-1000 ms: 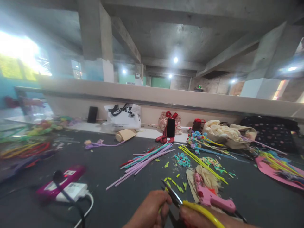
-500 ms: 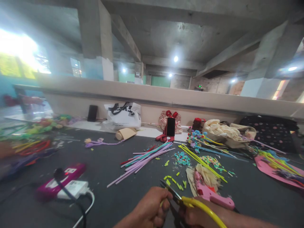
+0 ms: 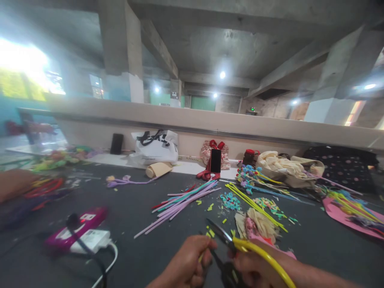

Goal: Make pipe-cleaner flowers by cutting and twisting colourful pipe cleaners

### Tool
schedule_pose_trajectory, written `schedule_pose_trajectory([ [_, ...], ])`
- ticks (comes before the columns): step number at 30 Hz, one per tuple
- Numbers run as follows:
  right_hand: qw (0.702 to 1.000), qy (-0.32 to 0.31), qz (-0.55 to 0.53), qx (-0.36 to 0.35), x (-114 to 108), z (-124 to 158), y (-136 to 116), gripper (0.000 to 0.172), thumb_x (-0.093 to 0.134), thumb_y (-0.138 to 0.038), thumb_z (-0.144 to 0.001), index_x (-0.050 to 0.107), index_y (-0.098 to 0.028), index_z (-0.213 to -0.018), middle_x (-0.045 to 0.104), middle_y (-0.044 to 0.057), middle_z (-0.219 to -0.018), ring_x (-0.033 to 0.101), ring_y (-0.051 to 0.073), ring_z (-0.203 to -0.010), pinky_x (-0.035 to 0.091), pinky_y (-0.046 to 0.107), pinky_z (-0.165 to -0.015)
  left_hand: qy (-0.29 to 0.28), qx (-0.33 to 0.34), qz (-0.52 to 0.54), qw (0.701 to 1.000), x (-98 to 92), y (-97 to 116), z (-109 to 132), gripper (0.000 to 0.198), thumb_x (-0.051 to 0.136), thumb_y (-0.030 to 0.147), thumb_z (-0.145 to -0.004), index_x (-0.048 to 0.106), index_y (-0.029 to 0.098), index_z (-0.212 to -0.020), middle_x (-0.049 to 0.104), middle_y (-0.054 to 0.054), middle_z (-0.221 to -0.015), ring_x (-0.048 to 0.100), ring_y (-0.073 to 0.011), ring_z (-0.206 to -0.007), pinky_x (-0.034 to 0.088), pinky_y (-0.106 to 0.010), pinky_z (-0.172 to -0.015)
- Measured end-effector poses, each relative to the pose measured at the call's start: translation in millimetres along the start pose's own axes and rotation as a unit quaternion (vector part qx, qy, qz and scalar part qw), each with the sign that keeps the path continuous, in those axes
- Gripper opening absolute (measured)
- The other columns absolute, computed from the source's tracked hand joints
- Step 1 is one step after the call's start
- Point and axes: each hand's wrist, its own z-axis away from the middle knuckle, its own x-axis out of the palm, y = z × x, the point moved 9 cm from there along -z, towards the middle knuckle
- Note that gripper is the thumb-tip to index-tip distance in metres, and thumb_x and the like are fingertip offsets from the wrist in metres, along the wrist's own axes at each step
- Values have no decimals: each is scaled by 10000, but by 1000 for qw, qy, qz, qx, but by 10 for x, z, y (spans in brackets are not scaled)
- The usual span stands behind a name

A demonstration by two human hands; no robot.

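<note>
My right hand (image 3: 255, 262) grips a pair of scissors (image 3: 222, 232) with yellow handles, their blades spread apart. Close by on the left, my left hand (image 3: 190, 260) is closed, pinching a short yellow pipe cleaner (image 3: 201, 257), mostly hidden in the fingers. The lower blade reaches to the fingertips of that hand. Small cut yellow pieces (image 3: 211, 233) lie on the dark table just beyond the blades. A pink glue gun (image 3: 251, 229) rests on a crumpled beige cloth (image 3: 264, 224), partly covered by my right hand.
Purple and teal pipe cleaners (image 3: 180, 206) lie mid-table, yellow ones (image 3: 255, 206) to the right. Cut blue bits (image 3: 230, 201) sit between them. A magenta power strip (image 3: 60, 236) with a white charger (image 3: 91, 241) is at left. Another person's arm (image 3: 15, 186) shows at far left.
The scissors have opened wide, and my right hand has shifted slightly right, covering more of the glue gun. At far left, the other person's arm reaches further into view.
</note>
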Motion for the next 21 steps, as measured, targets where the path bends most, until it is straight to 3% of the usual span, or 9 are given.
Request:
schedule_pose_trajectory([
  [3,993,84,-75,-21,-149,86,-220,191,506,-339,-596,506,-194,-721,469,-82,-404,355,51,-282,246,150,-288,-27,82,-8,996,38,105,57,371,472,508,-716,522,182,-885,380,105,-370,183,-19,-270,72,-161,-312],
  [6,979,139,-133,-72,-200,64,-383,200,568,-335,-554,481,-172,-631,519,-65,-421,425,50,-331,302,140,-316,-120,154,-75,978,235,225,139,460,492,570,-700,518,165,-915,435,88,-374,253,-23,-270,131,-161,-310],
  [9,982,110,-143,-59,-75,-60,-363,234,562,-373,-608,497,-154,-559,515,-55,-390,401,47,-278,289,146,-273,-173,179,-129,960,388,286,194,485,461,596,-707,503,159,-913,461,84,-356,294,-31,-256,154,-163,-307],
  [13,984,70,-158,-34,85,-153,-311,241,565,-346,-605,523,-133,-501,486,-52,-351,413,52,-267,319,148,-269,-196,201,-126,951,492,340,241,505,515,621,-641,505,156,-837,463,85,-369,286,-18,-255,151,-157,-303],
  [17,978,53,-200,-37,156,-194,-314,221,565,-352,-567,527,-134,-567,506,-60,-416,428,34,-286,345,138,-298,-203,190,-118,953,516,306,231,523,520,634,-622,523,157,-837,489,69,-396,306,-21,-260,181,-158,-307],
  [21,978,39,-200,-42,177,-241,-317,185,562,-306,-553,520,-133,-603,513,-54,-420,454,47,-305,348,137,-297,-210,191,-101,954,494,282,197,549,533,636,-605,539,160,-880,557,33,-552,372,-19,-309,220,-152,-324],
])
